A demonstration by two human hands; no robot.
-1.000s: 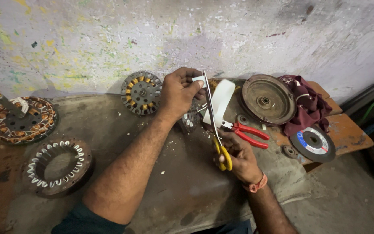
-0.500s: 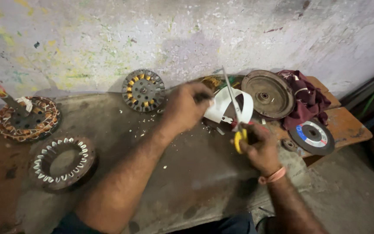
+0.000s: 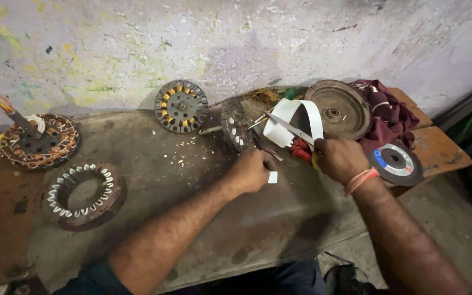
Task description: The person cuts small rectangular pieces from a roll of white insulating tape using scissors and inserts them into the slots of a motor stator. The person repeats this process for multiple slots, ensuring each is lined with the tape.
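Note:
My left hand [image 3: 253,169] is closed on a small white cut piece [image 3: 272,177], held just above the workbench [image 3: 192,186]. To its right, my right hand [image 3: 338,158] grips yellow-handled scissors [image 3: 288,127] whose blades point up and left across a curled white strip [image 3: 290,123]. Red-handled pliers [image 3: 300,148] lie under that strip. A stator [image 3: 235,123] stands on edge just beyond my left hand.
A rotor disc [image 3: 181,106] leans at the wall. A wound stator with copper coils [image 3: 39,140] and a stator ring with white inserts [image 3: 83,191] lie at the left. A round metal cover [image 3: 338,109], maroon cloth [image 3: 389,117] and grinding disc [image 3: 395,161] sit at the right.
My left hand has dropped from the white strip down to the bench with a small cut piece. My right hand and the scissors have shifted right.

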